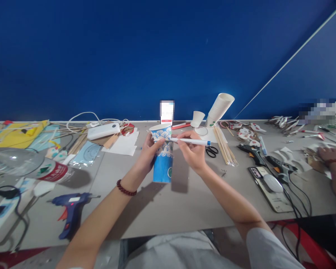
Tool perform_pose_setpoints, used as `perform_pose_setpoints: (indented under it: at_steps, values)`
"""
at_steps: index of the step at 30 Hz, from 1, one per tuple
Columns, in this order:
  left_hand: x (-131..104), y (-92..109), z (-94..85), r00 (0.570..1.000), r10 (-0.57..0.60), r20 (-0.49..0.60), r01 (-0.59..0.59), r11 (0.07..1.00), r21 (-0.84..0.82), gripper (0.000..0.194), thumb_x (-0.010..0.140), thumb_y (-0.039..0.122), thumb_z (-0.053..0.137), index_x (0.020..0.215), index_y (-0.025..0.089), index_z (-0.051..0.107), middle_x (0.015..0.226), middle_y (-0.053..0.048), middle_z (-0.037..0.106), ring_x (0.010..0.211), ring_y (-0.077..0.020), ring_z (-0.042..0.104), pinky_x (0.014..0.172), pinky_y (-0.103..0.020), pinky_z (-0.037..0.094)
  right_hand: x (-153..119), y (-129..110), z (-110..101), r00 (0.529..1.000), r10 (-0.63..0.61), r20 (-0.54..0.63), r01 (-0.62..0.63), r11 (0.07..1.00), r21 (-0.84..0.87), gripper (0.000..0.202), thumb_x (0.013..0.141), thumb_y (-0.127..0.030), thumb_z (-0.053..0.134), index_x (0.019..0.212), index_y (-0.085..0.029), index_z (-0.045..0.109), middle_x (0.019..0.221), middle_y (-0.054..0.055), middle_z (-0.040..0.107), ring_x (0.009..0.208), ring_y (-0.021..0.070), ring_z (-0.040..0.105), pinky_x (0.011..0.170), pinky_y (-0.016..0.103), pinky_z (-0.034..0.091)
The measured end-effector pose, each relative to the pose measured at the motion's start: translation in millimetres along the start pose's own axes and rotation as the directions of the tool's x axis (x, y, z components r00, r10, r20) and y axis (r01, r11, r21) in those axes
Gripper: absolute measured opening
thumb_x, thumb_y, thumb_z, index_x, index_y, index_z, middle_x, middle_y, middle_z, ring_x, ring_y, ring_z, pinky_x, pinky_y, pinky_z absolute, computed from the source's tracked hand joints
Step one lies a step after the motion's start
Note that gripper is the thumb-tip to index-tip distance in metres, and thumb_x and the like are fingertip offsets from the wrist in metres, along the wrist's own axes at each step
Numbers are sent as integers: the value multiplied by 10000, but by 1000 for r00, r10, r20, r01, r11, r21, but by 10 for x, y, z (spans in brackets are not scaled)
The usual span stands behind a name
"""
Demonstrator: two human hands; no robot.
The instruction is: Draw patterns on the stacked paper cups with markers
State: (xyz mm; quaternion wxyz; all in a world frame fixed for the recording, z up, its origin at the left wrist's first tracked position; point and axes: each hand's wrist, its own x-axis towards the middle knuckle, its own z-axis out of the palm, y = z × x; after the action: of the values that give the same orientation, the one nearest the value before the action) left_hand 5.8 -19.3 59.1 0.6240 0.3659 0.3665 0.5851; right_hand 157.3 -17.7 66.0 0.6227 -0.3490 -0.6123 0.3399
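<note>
A tall paper cup (pixel 162 166), blue below and patterned with blue and white scallops above, is held above the grey table. My left hand (pixel 148 155) wraps round the cup's left side, its thumb across the front near the rim. Pinched in the fingers of my right hand (pixel 193 152) is a white marker (pixel 194 141) with a blue end. The marker's tip points left and meets or nearly meets the patterned upper part of the cup; exact contact is too small to tell. A lit phone (pixel 167 112) stands upright behind the cup.
A bottle (pixel 49 168), a blue glue gun (pixel 71 211) and a power strip (pixel 11 209) lie left. Stacked paper cups (pixel 220 108), wooden sticks (pixel 224 145), scissors (pixel 212 151), more glue guns and a phone (pixel 271 190) with cables are right. Another person's hand (pixel 332 155) rests far right.
</note>
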Motion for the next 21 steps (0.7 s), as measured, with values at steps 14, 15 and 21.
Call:
perform_pose_setpoints:
  at_steps: [14,15,21]
  values:
    - [-27,65,3,976,-208,68,215,971,-107,472,806,400,644,1230,201,582,976,-81,732,834,-264,709,717,-384,574,61,71,-4,996,63,-59,-54,989,140,115,826,-324,666,852,-229,606,848,2,628,849,178,696,786,373,604]
    - [-27,67,2,969,-225,101,237,964,-118,472,814,414,626,1232,200,584,961,-84,734,819,-271,712,710,-396,577,61,71,0,996,61,-59,-51,987,152,115,827,-325,666,854,-232,604,851,2,625,854,177,695,795,376,606]
    - [-23,40,-8,959,-241,148,258,960,-110,459,823,458,588,1177,170,635,869,-96,740,809,-296,717,727,-425,585,45,47,25,998,55,-31,-49,987,152,128,855,-354,640,885,-248,575,896,16,652,926,192,695,822,395,616]
